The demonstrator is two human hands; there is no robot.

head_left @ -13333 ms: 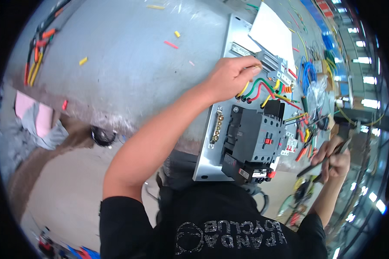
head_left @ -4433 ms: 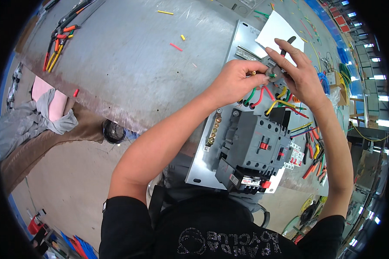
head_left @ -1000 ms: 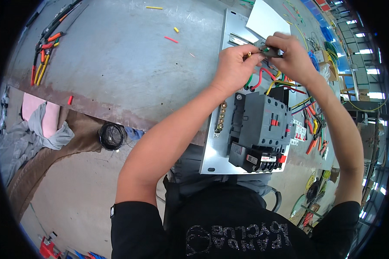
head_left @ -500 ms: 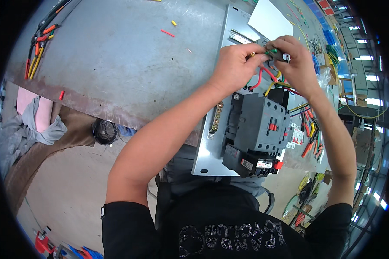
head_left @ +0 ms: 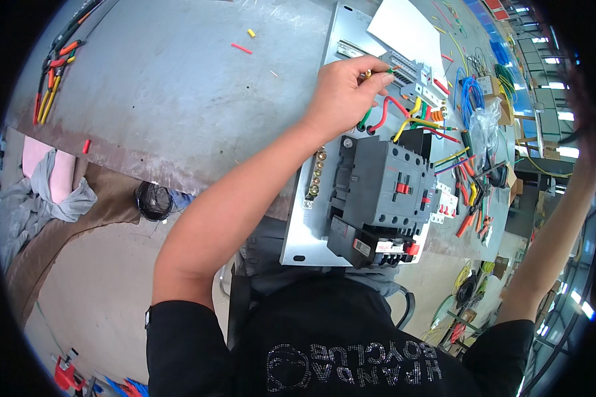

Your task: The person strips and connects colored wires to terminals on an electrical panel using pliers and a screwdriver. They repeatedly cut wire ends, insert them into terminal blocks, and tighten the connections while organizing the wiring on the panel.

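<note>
My left hand (head_left: 347,92) is closed in a pinch on a thin green wire (head_left: 392,69) above the far part of the metal mounting plate (head_left: 308,245). A small brass-coloured tip (head_left: 368,74) also shows at its fingers. Just beyond the fingertips lies a row of grey terminal blocks (head_left: 410,73). Red, green and yellow wires (head_left: 414,119) loop up beside a large dark grey contactor or breaker block (head_left: 387,178) on the plate. My right hand (head_left: 584,129) is out at the dark right rim, blurred; whether it holds anything is unclear.
White paper (head_left: 404,30) overlaps the plate's far end. To the right lie a blue wire coil (head_left: 469,102), a clear plastic bag (head_left: 487,126) and several hand tools (head_left: 470,192). More pliers (head_left: 49,86) rest at the far left. Wire scraps (head_left: 242,48) dot the table.
My right hand has left the wire and swung right to the rim of the view. The left hand stays pinched on the green wire. The whole view has shifted slightly.
</note>
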